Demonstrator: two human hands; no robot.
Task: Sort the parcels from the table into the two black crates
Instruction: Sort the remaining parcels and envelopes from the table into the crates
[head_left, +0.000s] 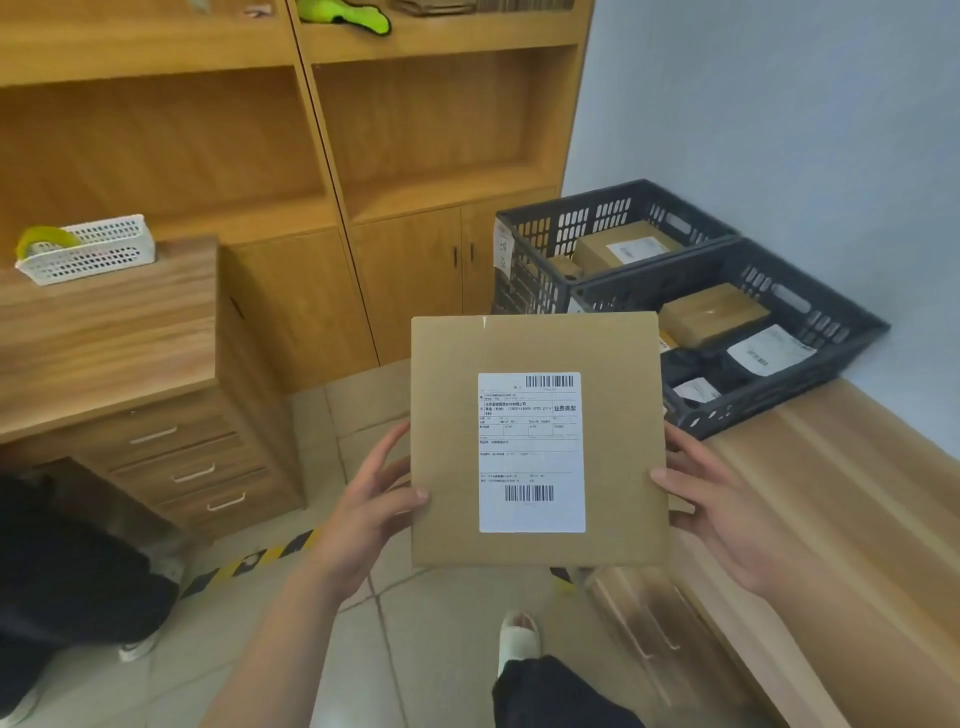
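- Right now my left grip (363, 509) pinches the left edge of a flat brown cardboard parcel with a white printed label (447, 415), thumb on its face.
- My right grip (727, 514) pinches the parcel's right edge the same way.
- Held off the pale wooden worktop (831, 493), the parcel faces me, label upright.
- Beyond the parcel's upper right corner a black slotted plastic crate (810, 312) sits on that worktop, touching a second black slotted crate (571, 218) behind it; both hold parcels.

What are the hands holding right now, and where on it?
A white-labelled flat brown cardboard parcel: the left hand grips its left edge, the right hand its right edge, both low down.
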